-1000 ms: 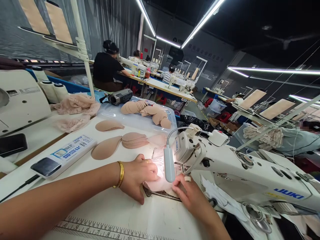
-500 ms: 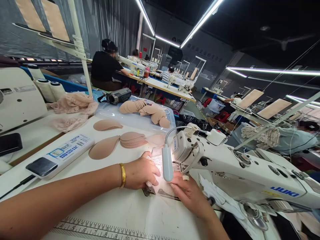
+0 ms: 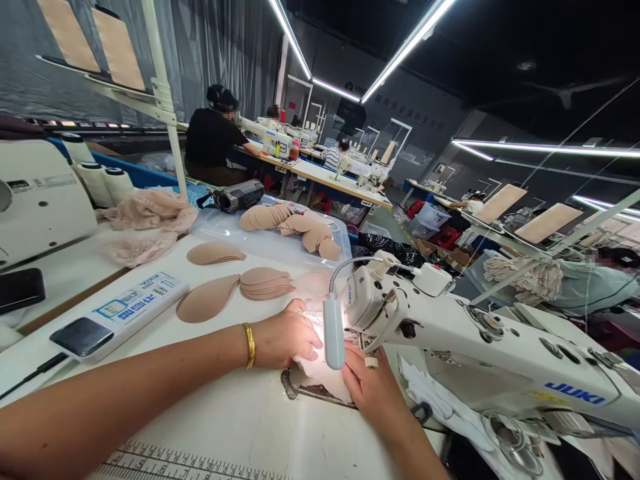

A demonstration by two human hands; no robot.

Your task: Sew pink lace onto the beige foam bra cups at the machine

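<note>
My left hand (image 3: 285, 339), with a gold bangle on the wrist, lies curled on a pale pink lace piece (image 3: 320, 368) under the head of a white sewing machine (image 3: 480, 340). My right hand (image 3: 370, 387) presses flat on the same piece just in front of the needle, fingers stretched out. A small gooseneck lamp (image 3: 334, 332) lights the fabric and hides part of it. Beige foam cups (image 3: 265, 281) lie stacked just beyond my left hand, with single cups (image 3: 206, 300) beside them.
A clear tray (image 3: 220, 227) holds more foam cups (image 3: 300, 225). A white control box (image 3: 117, 313), a black phone (image 3: 20, 288), pink lace (image 3: 150, 212) and thread cones (image 3: 105, 183) sit to the left. Other people sew at tables behind.
Both hands slid the lace piece slightly away from me under the machine head. My left fingers curled tighter over the fabric.
</note>
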